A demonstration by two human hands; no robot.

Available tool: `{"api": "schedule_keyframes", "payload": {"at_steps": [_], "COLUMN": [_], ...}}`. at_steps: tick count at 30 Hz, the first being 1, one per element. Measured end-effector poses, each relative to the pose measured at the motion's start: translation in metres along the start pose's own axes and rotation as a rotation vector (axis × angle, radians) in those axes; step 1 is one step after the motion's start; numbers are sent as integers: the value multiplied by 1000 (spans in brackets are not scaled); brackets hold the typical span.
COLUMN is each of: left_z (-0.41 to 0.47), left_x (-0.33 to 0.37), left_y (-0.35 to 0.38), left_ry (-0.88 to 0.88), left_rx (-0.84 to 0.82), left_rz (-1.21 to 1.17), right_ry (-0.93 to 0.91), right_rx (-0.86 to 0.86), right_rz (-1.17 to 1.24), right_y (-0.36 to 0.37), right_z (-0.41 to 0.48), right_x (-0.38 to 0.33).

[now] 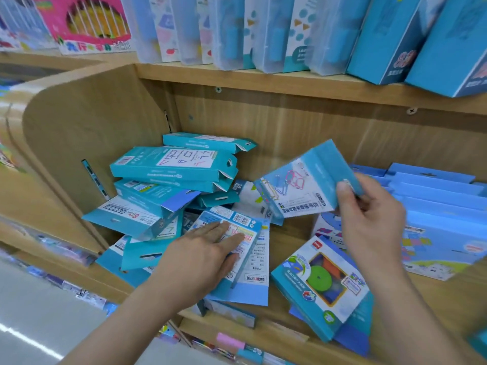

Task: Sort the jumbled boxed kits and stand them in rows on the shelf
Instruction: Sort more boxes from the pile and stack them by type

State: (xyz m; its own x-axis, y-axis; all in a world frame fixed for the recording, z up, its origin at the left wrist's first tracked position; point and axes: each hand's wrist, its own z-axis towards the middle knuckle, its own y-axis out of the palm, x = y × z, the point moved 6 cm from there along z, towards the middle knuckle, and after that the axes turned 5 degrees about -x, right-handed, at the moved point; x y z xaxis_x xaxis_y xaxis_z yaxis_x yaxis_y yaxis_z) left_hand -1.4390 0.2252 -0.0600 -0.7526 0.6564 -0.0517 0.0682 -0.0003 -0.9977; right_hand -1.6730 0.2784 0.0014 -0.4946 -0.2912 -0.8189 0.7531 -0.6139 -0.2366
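Note:
A jumble of teal boxed kits lies piled at the left of the wooden shelf. My left hand rests with straight fingers on a flat box with a barcode near the shelf's front. My right hand pinches a blue box with drawn stick shapes by its right edge, lifted and tilted above the shelf. A box showing a green disc lies flat at the front right, overhanging the edge.
Blue boxes lie in overlapping rows at the right of the shelf. The shelf above carries standing clear-cased kits and blue boxes. A rounded wooden side panel closes the left. More goods sit on a lower shelf.

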Motion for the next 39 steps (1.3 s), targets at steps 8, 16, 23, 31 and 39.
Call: {"api": "schedule_keyframes", "payload": {"at_steps": [8, 16, 23, 31, 39], "left_z": [18, 33, 44, 116, 182], "left_x": [10, 68, 104, 81, 82], "left_y": [-12, -22, 1, -45, 12], "left_ry": [49, 330, 380, 1, -125], "left_rx": [-1, 92, -146, 45, -306], "left_rz": [38, -211, -302, -41, 345], "right_ry": [588, 754, 664, 300, 114], "right_rx": [219, 244, 170, 67, -212], "right_rz": [517, 435, 150, -175, -439], "right_y": [-60, -64, -78, -88, -60], "right_z": [-76, -120, -124, -108, -82], "right_x": [39, 88, 110, 73, 56]}}
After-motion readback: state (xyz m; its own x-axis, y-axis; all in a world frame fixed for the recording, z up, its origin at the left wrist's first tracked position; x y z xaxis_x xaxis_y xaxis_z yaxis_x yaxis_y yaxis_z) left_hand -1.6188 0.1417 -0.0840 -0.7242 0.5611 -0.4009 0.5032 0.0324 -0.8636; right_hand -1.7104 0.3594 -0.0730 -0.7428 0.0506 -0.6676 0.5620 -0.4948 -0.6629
